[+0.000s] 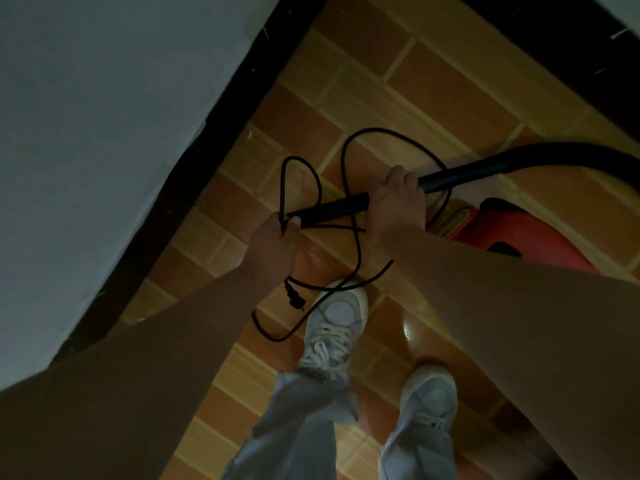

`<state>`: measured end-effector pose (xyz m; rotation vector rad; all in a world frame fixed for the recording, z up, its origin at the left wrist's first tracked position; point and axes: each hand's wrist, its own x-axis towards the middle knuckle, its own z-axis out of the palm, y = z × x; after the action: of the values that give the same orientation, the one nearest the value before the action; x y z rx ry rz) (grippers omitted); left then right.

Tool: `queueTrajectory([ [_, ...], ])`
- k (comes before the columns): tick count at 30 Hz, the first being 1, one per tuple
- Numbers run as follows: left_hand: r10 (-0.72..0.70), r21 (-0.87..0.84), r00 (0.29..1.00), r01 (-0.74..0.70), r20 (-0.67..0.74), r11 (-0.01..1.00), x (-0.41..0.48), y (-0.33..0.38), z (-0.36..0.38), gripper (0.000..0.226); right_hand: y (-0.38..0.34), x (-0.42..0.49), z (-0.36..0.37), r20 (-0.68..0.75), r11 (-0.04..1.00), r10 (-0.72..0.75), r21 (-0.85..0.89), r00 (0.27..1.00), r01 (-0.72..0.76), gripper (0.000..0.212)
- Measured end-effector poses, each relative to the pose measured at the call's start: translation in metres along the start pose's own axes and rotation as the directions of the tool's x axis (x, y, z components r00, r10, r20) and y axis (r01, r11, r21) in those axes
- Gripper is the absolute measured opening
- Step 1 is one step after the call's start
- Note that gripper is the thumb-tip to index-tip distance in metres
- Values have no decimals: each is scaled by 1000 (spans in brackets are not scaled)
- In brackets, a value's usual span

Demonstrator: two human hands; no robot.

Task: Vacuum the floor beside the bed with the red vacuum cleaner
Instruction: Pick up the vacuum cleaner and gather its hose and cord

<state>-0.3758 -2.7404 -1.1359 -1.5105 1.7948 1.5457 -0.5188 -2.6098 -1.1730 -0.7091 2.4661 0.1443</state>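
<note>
The red vacuum cleaner (530,233) sits on the tiled floor at the right. Its black hose (568,155) curves from the right edge into a black tube (332,207) held across the middle. My right hand (396,202) grips the tube from above. My left hand (273,240) holds loops of the black power cord (349,161) beside the tube's free end. The cord's plug (294,299) dangles below my left hand, near my shoe. The vacuum's far end is out of view.
The bed's pale mattress (104,116) with its black frame edge (194,168) runs along the left. Another dark edge (561,39) crosses the top right. My two white shoes (339,327) stand on the orange and tan floor tiles (374,84) between them.
</note>
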Motion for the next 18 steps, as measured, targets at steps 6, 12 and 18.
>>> queueTrajectory([
  [6, 42, -23, 999, -42, -1, 999, 12, -11, 10, 29, 5, 18, 9, 78, 968, -86, -228, 993, 102, 33],
  [12, 164, 44, 985, -166, 51, 985, 13, -7, 22, 23, 21, 33, -9, 44, 953, -145, -263, 989, 151, 36],
  [18, 229, 40, 973, -230, 19, 972, 2, 22, 37, 30, 64, 54, -52, 88, 970, -46, -233, 995, 66, 47],
])
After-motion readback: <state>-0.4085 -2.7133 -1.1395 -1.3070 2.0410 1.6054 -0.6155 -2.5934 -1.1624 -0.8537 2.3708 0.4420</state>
